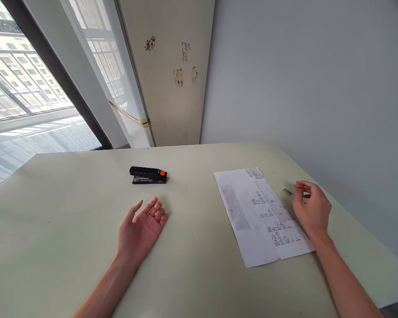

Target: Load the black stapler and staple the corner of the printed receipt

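The fingers of the right hand (314,210) are loosely bent, a gap showing between thumb and fingers, with nothing seen in them; those of the left hand (139,232) curl slackly, palm up and bare. Just beside the right fingertips lies a small grey strip (287,191), perhaps staples, though too small to be sure. It is thin and flat, so fingertips closing on it could slide over it or flick it away; a careless press might snap it. Next to it, the printed sheets (257,221) overlap with their lower edges out of line, and the right wrist is right at their corner; whether it touches them I cannot tell. A sideways sweep of that forearm could skew them further. Beyond the left fingertips, apart from them, the black stapler (148,175) rests on the pale tabletop (192,256); a forward reach with the back of that hand could knock it. As for containers, the stapler alone might hold something, but whether staples sit inside is hidden.
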